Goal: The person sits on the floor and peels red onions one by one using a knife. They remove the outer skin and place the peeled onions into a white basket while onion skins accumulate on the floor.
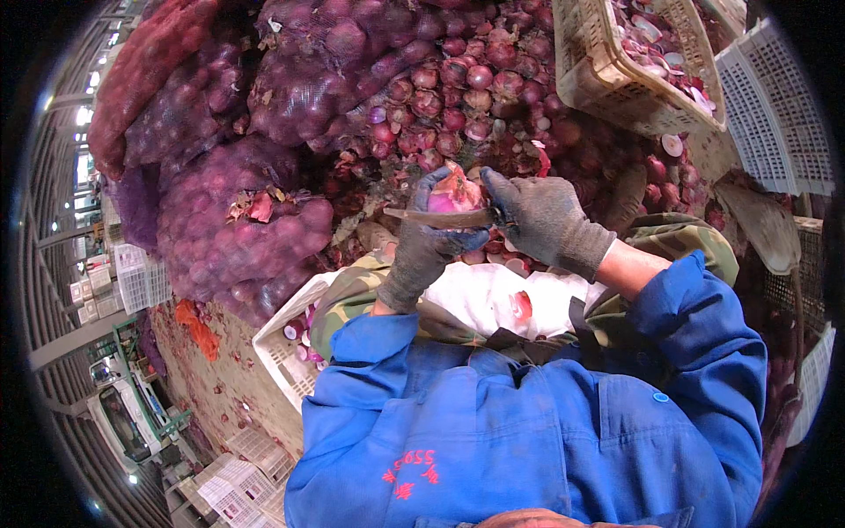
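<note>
A red onion point(455, 191) with loose, torn skin sits in my gloved left hand point(422, 251), fingers wrapped around it from the left and below. My gloved right hand point(548, 214) grips a knife point(442, 219) near its dark handle. The brownish blade points left and crosses in front of the onion, over my left hand. Part of the handle is hidden by my right fingers. On my lap lies a white cloth point(462, 290) with a piece of red onion skin point(521, 306) on it.
Loose red onions point(478, 99) are heaped ahead, beside filled purple mesh sacks point(237, 224). A beige plastic crate point(587, 92) with onion trimmings stands ahead right. A white crate point(277, 350) holding trimmed onions is by my left leg. Farther left is a white truck point(122, 422).
</note>
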A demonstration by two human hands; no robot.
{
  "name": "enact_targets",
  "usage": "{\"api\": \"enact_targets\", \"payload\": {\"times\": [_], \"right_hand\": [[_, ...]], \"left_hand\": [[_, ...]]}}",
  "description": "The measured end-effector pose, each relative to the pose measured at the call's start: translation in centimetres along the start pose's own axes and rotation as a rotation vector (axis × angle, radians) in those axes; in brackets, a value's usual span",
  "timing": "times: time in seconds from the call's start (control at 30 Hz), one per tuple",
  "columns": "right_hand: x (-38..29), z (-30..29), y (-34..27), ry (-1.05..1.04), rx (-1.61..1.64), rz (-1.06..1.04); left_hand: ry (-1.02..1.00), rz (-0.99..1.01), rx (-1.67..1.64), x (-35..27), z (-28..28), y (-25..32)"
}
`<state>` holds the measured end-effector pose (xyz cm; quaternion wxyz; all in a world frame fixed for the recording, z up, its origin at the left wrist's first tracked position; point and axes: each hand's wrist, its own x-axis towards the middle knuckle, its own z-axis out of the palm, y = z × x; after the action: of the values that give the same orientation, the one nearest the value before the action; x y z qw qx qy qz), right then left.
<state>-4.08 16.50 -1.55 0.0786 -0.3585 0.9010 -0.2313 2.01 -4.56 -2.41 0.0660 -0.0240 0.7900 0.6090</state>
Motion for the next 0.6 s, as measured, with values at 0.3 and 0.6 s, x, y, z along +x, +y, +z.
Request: {"api": "enact_targets", "payload": {"times": [0.3,0.6], "right_hand": [[-0.1,1.0,1.0,-0.076,-0.053,-0.001],[-0.7,1.5,3.4,-0.124,-0.056,-0.054]], "left_hand": [[-0.079,-0.101,-0.198,-0.7,0.9,0.0],[-0.179,-0.217,-0.337,-1.0,0.3,2.7]]}}
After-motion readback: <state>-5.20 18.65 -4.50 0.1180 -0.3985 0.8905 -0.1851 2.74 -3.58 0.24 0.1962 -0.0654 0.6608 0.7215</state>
